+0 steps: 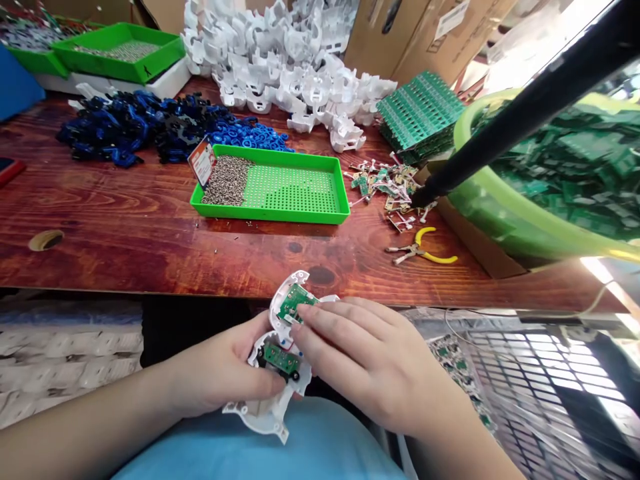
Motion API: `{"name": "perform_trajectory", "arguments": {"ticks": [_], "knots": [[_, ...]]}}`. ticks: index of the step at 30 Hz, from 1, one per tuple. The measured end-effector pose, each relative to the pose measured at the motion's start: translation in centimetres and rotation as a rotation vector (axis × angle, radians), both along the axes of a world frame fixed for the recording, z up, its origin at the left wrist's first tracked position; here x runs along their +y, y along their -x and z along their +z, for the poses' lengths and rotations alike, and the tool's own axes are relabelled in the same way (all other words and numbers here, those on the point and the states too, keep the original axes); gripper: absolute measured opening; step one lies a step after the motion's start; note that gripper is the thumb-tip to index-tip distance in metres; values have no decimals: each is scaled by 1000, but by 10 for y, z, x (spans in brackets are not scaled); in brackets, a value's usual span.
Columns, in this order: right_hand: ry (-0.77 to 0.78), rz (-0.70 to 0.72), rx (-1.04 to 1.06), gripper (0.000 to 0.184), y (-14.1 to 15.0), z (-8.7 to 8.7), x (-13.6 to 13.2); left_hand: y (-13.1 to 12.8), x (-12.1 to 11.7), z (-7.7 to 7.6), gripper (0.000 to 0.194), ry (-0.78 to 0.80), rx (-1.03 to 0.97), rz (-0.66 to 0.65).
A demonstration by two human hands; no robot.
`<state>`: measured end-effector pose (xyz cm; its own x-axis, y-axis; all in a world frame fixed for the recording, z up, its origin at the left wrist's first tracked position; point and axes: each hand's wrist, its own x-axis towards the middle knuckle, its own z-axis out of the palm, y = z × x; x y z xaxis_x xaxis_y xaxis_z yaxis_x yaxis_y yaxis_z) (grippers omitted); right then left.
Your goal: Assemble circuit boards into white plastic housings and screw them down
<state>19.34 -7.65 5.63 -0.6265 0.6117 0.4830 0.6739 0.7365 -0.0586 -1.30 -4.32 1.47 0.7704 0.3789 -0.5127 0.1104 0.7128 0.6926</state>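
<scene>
Low in front of me, between the table edge and my blue-clad lap, is a white plastic housing (260, 415) with curved edges. My left hand (235, 363) grips it from the left, thumb laid across the lower part. Inside sits a green circuit board (281, 359) with black parts beside it. A second green circuit board (295, 303) lies in the upper white shell part. My right hand (360, 353) closes over this upper part from the right, fingertips on the board and shell. Its fingers hide some of the area between the boards, where a bit of red wire shows.
A green tray (300, 215) of small screws stands on the wooden table (125, 233). Yellow-handled pliers (423, 250) lie near small wired boards (387, 183). White shells (300, 80) and blue-black parts (145, 127) are heaped behind. A black pole (525, 107) crosses a green basin (540, 213).
</scene>
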Motion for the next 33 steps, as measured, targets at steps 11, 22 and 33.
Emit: {"name": "perform_trajectory", "arguments": {"ticks": [11,22,33], "knots": [[-108,-122,214,15,11,-16,-17,-6,-19,-3,49,-543,64,92],[-48,-126,239,21,14,-23,-22,-6,-19,-6,40,-654,79,116],[-15,-135,410,24,15,-31,-27,-5,-20,-10,42,-768,73,92]]}}
